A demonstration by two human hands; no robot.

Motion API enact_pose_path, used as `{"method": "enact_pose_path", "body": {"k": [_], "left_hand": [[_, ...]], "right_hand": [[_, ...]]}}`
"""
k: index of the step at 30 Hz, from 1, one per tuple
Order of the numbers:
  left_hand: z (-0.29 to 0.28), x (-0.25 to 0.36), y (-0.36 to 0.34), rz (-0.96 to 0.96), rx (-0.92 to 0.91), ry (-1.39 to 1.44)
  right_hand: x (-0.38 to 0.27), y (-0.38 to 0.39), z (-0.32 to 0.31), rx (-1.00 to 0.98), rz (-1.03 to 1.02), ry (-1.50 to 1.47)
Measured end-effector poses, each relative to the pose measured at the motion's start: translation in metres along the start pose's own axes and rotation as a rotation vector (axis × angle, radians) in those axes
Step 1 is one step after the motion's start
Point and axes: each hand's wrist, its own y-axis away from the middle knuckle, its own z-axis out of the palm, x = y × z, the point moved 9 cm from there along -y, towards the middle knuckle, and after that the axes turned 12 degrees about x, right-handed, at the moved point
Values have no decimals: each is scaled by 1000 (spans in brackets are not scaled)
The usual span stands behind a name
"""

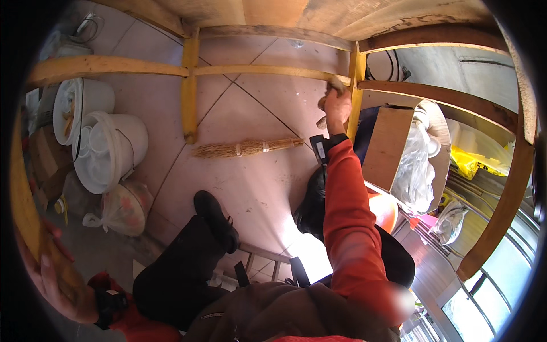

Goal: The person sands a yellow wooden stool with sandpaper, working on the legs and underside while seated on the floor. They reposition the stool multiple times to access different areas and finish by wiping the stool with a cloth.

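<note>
A wooden frame of yellowish rails and legs stands before me, its crossbar (273, 70) running across the far side. My right hand (338, 106) is closed on a bunched brownish rag (336, 85), beside the upright post (354, 85) where the crossbar meets it. Part of the rag hangs below the fingers. At the lower left, my left hand (62, 288) grips a curved wooden beam (23, 194) of the same frame; some of its fingers are in shadow. Between the legs, a straw broom head (233, 149) lies on the tiled floor.
White plastic buckets (130, 142) and a tied plastic bag (126, 210) stand at the left. On the right are an opened cardboard box (387, 145) with clear plastic bags (416, 171) and a yellow package (466, 162). A wooden panel (256, 11) spans the top.
</note>
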Motion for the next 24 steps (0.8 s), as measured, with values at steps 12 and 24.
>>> {"method": "enact_pose_path", "body": {"k": [12,24], "left_hand": [[24,-1,-20,-422,59,200],[46,7,-35,-632,92,278]], "right_hand": [[-175,169,109,-631,-74,-865],[-124,144,132,-472,789,-1171]]}}
